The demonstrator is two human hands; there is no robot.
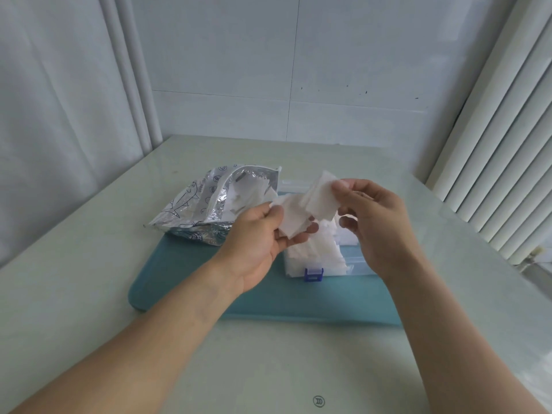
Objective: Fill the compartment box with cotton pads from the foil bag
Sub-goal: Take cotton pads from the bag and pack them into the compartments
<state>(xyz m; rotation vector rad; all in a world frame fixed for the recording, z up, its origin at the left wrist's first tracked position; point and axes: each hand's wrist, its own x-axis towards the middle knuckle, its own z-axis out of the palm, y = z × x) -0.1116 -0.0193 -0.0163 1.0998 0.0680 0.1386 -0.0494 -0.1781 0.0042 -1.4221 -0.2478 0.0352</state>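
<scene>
A silver foil bag (206, 204) with blue drawings lies open on the left of a teal mat (185, 282), white pads showing in its mouth. Right of it stands a clear compartment box (355, 265) with a blue latch (313, 274), heaped with white cotton pads (313, 252). Above the box, my left hand (263, 237) holds a small stack of pads (294, 219) between thumb and fingers. My right hand (376, 216) pinches another bunch of pads (321, 197) by its upper right corner. The two bunches overlap, and my hands hide much of the box.
The mat lies on a pale glossy table (89, 294). A tiled wall rises close behind the table, a curtain hangs at the left, and white vertical blinds (501, 162) stand at the right edge.
</scene>
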